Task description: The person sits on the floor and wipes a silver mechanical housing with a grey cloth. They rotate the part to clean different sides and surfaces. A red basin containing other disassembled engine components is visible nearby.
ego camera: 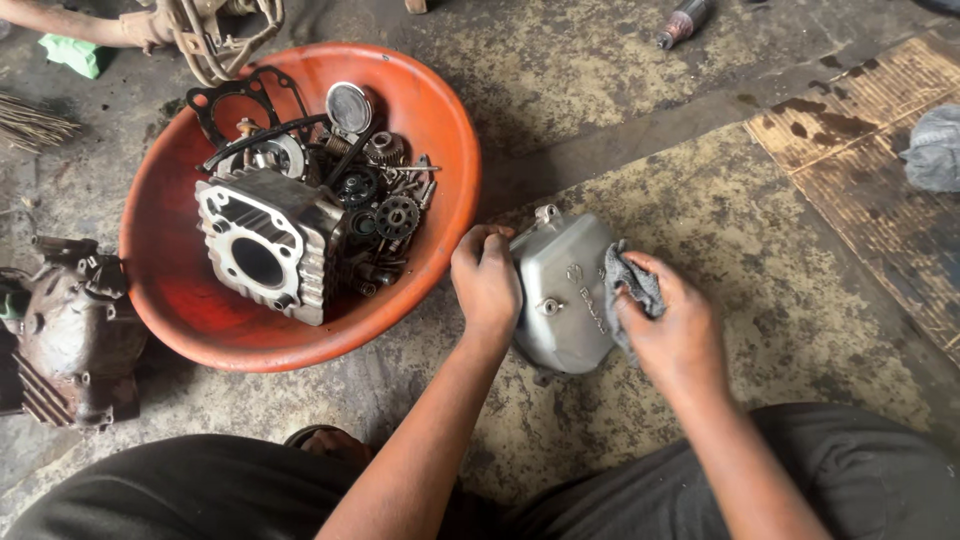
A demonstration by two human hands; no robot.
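Observation:
A silver metal engine cover (pixel 556 290) rests on the stained floor in front of me. My left hand (pixel 485 280) grips its left edge with the fingers curled over it. My right hand (pixel 672 325) presses a small grey rag (pixel 628 282) against the cover's right side. Both forearms reach out from my knees at the bottom of the view.
An orange bowl (pixel 440 140) to the left holds a finned cylinder block (pixel 268 245), gears, a gasket and small parts. A dirty engine case (pixel 70 335) lies far left. A wooden board (pixel 870 170) and a grey cloth (pixel 935 150) are at right.

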